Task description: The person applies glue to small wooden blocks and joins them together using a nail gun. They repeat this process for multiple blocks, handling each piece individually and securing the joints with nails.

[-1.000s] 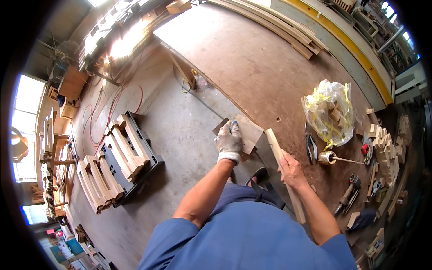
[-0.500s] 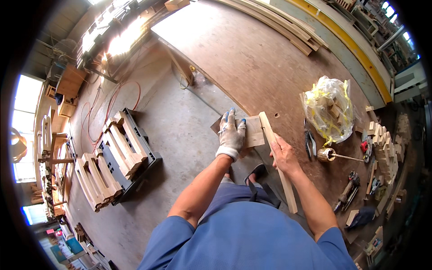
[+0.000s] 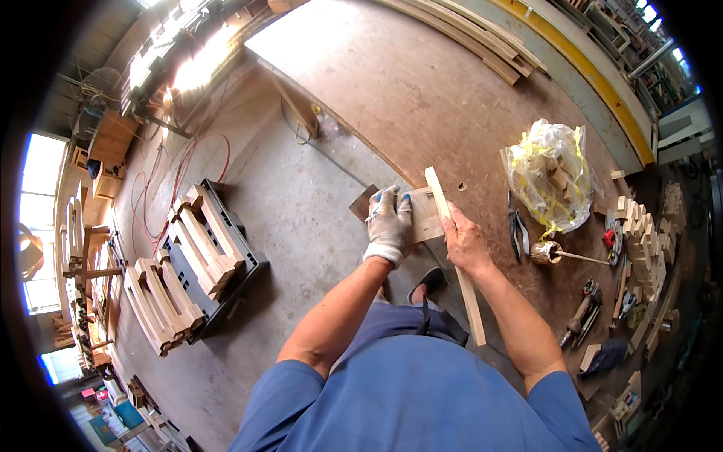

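Observation:
My left hand [image 3: 388,226], in a pale work glove with blue fingertips, is closed over a flat light wooden board [image 3: 425,215] at the corner of the workbench. Its fingers lie across the board, and the grip underneath is hidden. My bare right hand [image 3: 465,239] is wrapped round a long narrow wood strip [image 3: 471,305]. The strip slants from the bench corner back toward my body, and its far part lies against the board's right end. Past my left fingers, a darker brown piece [image 3: 363,202] sticks out.
A clear plastic bag [image 3: 548,177] with wood pieces, pliers [image 3: 518,232], a glue-stained pot with a stick [image 3: 546,252] and a power tool [image 3: 581,313] lie on the bench [image 3: 422,98]. Stacked wooden frames [image 3: 207,237] rest on a black pallet [image 3: 248,264] on the left floor.
My right hand and the wood strip have shifted away from my body and slightly left, so the strip's far end reaches further past the board. My left hand stays on the board.

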Tool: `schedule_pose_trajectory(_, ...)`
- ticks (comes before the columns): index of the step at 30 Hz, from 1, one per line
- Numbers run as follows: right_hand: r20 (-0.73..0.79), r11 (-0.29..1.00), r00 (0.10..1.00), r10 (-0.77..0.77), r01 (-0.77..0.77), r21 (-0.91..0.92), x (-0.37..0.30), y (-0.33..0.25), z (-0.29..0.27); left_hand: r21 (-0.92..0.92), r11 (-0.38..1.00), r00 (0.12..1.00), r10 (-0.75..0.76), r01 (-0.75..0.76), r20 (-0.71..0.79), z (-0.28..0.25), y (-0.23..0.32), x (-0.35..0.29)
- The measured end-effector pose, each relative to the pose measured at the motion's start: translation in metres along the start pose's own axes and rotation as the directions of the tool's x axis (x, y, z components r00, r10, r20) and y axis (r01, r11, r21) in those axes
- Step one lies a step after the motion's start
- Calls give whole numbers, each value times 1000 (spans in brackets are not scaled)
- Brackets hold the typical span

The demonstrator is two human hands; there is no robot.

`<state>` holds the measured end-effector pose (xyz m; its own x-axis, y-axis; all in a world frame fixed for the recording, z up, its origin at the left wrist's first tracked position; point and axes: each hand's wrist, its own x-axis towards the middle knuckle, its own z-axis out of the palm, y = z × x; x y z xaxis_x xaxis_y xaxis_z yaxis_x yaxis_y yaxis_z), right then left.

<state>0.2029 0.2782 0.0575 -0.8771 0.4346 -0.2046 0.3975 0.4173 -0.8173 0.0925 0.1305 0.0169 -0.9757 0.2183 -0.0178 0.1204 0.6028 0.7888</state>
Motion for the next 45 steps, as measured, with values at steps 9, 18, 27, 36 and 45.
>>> schedule_pose_trajectory(9, -54, 990, 992, -110, 104, -97, 4, -3, -3, 4, 1000, 1000, 13, -13, 7, -1, 5, 0)
schedule_pose_trajectory(18, -3, 994, 1000, -28, 28, -105, 3, -24, -12, 20, 998, 999, 52, -51, -16, 3, 1, 1)
schedule_pose_trajectory(27, -51, 986, 997, -66, 57, -154, -77, 4, -4, 79, 997, 999, 15, -12, -34, -4, 3, -5)
schedule_pose_trajectory(36, -297, 935, 902, 314, -349, -71, -240, 79, -75, -25, 999, 999, -32, 33, 10, -10, 17, -1)
schedule_pose_trajectory(45, -430, 738, 610, 665, -623, 258, -289, 175, -145, 138, 984, 993, 118, -113, -30, -5, 16, -7)
